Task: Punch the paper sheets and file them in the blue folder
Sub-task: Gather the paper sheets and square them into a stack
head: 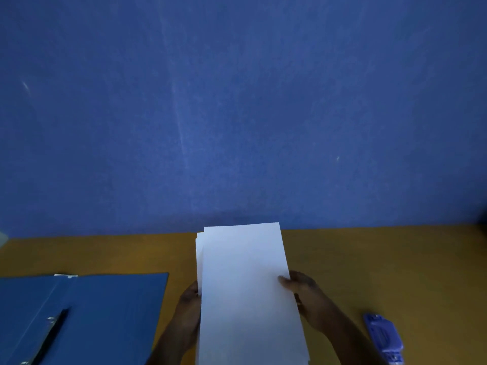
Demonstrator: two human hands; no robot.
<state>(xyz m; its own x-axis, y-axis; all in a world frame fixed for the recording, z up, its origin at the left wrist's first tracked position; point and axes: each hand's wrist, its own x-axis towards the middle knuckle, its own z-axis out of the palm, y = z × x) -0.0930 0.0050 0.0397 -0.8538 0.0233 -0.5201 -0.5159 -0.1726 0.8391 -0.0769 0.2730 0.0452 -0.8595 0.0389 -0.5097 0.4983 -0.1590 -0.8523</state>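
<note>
I hold a stack of white paper sheets (245,285) upright above the table, its edges slightly uneven at the top left. My left hand (188,309) grips the stack's left edge and my right hand (303,291) grips its right edge, thumb on the front sheet. The blue folder (110,312) lies open on the table to the left, with a black and metal clip mechanism (51,333) along its spine. A blue hole punch (383,338) lies on the table at the lower right, apart from my right hand.
The wooden table (369,259) meets a blue wall (237,101) just behind the sheets. A pale object (2,239) shows at the far left edge.
</note>
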